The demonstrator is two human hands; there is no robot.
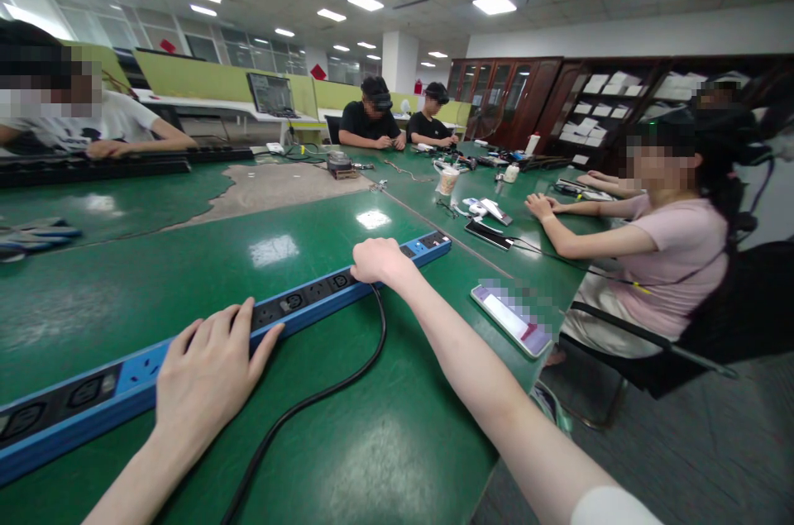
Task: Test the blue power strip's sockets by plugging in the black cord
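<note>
A long blue power strip (310,312) with black and blue sockets lies slantwise across the green table. My left hand (208,368) grips it from above, fingers over the far side and thumb along the near side. Farther along the strip, my right hand (380,262) is closed over a socket, on the end of a black power cord (353,376). The plug itself is hidden by my fingers. From beneath that hand the cord curves toward me over the tabletop.
A phone (512,318) lies right of my right forearm, near the green table's (385,459) edge. Beyond are a black device (489,234), a cup (447,180) and cables. Pliers (37,237) lie at left. Several people sit around, one in a pink shirt (673,260) at right.
</note>
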